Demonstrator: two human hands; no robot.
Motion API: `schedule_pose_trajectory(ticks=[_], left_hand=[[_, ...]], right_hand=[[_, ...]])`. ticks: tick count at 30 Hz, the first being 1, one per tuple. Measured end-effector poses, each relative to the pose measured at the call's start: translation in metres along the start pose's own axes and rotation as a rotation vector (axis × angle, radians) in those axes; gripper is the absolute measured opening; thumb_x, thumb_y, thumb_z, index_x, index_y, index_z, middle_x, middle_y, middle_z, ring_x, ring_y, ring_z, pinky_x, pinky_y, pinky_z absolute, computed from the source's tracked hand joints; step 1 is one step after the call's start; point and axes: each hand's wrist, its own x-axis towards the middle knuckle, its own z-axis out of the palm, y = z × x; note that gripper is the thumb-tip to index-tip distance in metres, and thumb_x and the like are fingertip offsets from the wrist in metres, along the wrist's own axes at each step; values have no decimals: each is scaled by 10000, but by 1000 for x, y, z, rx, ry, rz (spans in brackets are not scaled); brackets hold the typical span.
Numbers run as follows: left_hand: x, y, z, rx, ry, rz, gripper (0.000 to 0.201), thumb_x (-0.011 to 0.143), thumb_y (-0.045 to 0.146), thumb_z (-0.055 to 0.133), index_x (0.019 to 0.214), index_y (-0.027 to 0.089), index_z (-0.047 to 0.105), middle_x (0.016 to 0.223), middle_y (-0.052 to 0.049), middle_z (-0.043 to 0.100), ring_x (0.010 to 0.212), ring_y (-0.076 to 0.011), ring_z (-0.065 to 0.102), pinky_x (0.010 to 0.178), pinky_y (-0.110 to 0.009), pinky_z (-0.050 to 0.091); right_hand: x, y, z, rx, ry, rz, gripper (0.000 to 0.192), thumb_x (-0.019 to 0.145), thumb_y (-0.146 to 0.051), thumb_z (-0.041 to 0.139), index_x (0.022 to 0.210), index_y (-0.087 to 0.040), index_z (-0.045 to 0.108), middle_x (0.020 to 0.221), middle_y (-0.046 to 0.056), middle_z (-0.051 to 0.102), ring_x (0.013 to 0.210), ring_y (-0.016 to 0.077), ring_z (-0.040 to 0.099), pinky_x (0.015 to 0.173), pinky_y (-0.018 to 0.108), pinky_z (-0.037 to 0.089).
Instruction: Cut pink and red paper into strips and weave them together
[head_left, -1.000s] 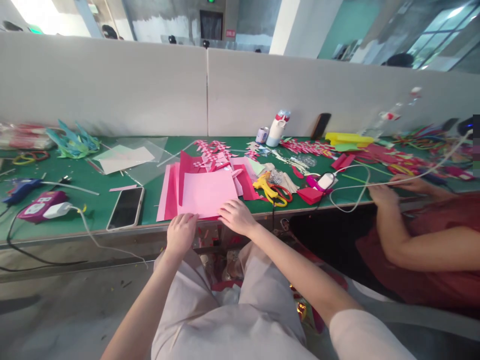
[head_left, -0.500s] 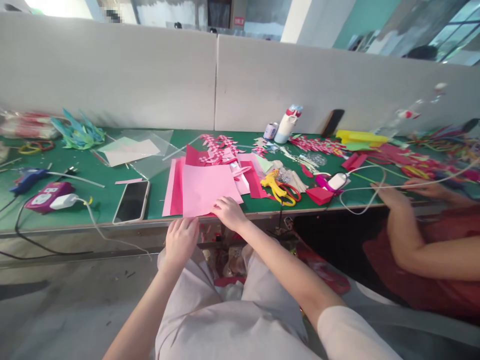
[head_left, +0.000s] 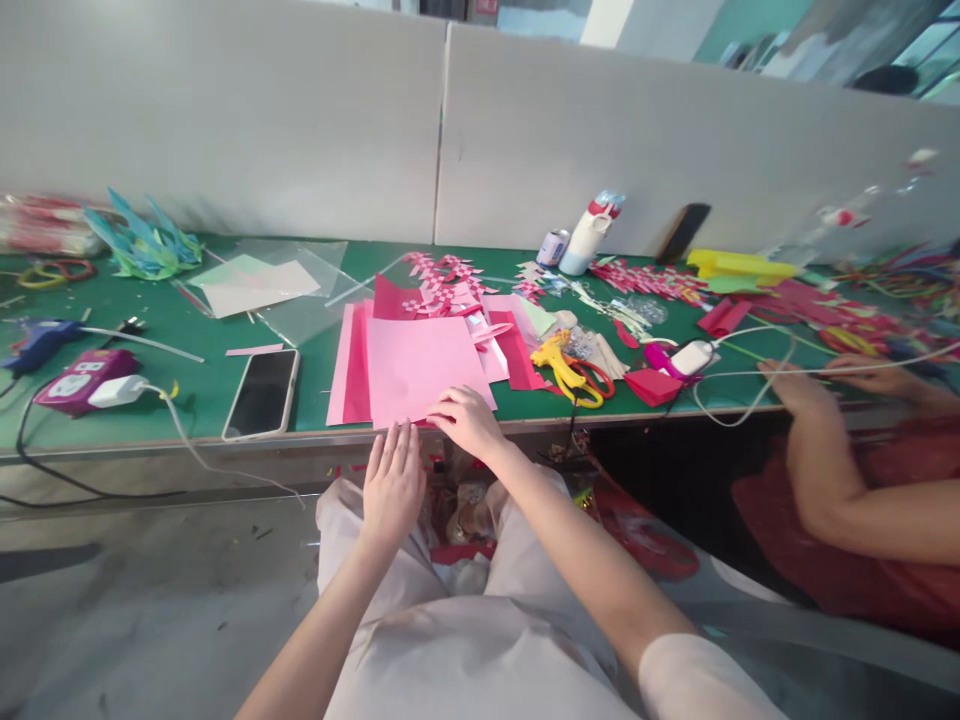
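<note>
Green felt surface (head_left: 187,395); light pink square paper sheet (head_left: 421,367), thin, limp, crease-prone, under right hand (head_left: 466,420), its grip flat on near edge, holding nothing; left hand (head_left: 392,482) open just below; best pinched at corner

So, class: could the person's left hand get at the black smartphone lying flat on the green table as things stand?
Probably yes: the left hand is open at the table edge, and the black smartphone lies flat to its left near that edge, with only bare green table between.
</note>
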Motion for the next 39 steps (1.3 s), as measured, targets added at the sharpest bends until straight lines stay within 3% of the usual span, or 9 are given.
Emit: schedule_pose_trajectory(ticks=[9,15,20,27,32,39], left_hand=[[8,5,3,-23,-29,-83,653,937,235,351,1511,162,50,1505,-139,312,1404,-289,281,1159,-562,116],[14,9,6,-57,-40,-146,655,941,250,340,1511,175,26,1507,-157,303,1400,-291,293,1144,-569,136],[14,9,6,-68,-66,-160,636,941,261,334,1511,158,71,1506,-163,303,1405,-294,279,1140,-567,151],[9,4,6,-45,-53,-128,690,942,233,344,1504,169,-51,1514,-159,278,1399,-284,300,1147,-558,120],[5,0,7,-50,-41,-155,691,937,221,342,1504,179,-51,1514,-149,283,1390,-296,316,1148,-570,84],[3,1,7,0,-70,-185,628,946,241,323,1499,116,54,1520,-148,266,1409,-255,278,1148,-497,129]], right_hand=[[15,0,-5,77,-106,155,98,813,-275,682,781,-202,739,826,41,640,867,171,567,815,298,423],[24,-12,-13,2,-181,210,78,791,-268,694,764,-204,729,787,43,622,828,181,562,776,298,411],[31,-24,-10,-51,-234,255,181,809,-394,674,788,-226,735,794,47,622,842,188,551,768,303,393],[41,-22,-5,-79,-302,316,197,830,-378,630,759,-222,729,822,51,669,834,184,577,754,289,409],[50,-24,-6,-98,-370,359,136,786,-315,644,732,-227,732,825,45,710,825,200,614,717,288,428],[58,-29,-12,-105,-469,404,141,757,-302,627,708,-231,739,777,37,730,805,196,642,673,261,424]])
